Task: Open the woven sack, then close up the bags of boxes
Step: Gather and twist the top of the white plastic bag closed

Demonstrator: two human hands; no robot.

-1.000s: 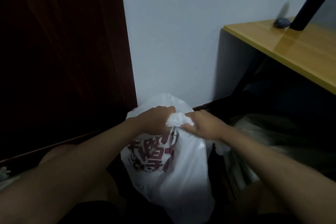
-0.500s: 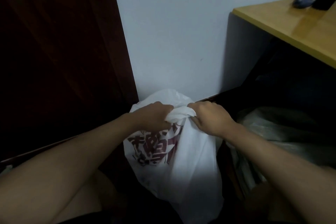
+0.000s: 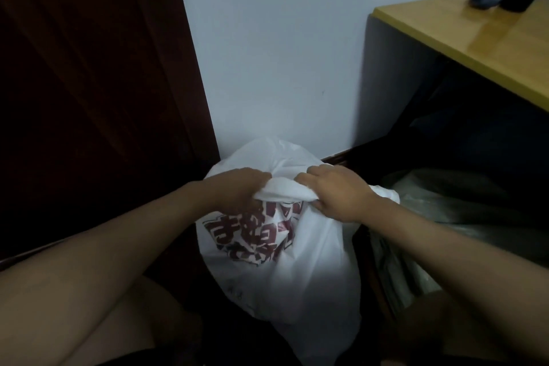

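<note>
A full white plastic bag (image 3: pixel 297 270) with dark red printed characters stands on the floor against the wall, low in the middle of the head view. Its top is gathered into a twisted bunch. My left hand (image 3: pixel 237 190) grips the left end of that bunch. My right hand (image 3: pixel 338 196) grips the right end, knuckles up. The two hands are almost touching. What the bag holds is hidden. Under the desk at right lies a pale, translucent bag or sack (image 3: pixel 445 211), dim and partly in shadow.
A dark red-brown wooden door (image 3: pixel 89 98) fills the left side. A white wall (image 3: pixel 282 53) is straight ahead. A yellow-topped desk (image 3: pixel 475 41) juts in at the upper right, with a dark upright object and a small grey thing on it. My bare knees frame the bottom corners.
The hands keep hold of the gathered bag top and have drawn slightly apart, with more bunched plastic showing between them. The camera has shifted a little.
</note>
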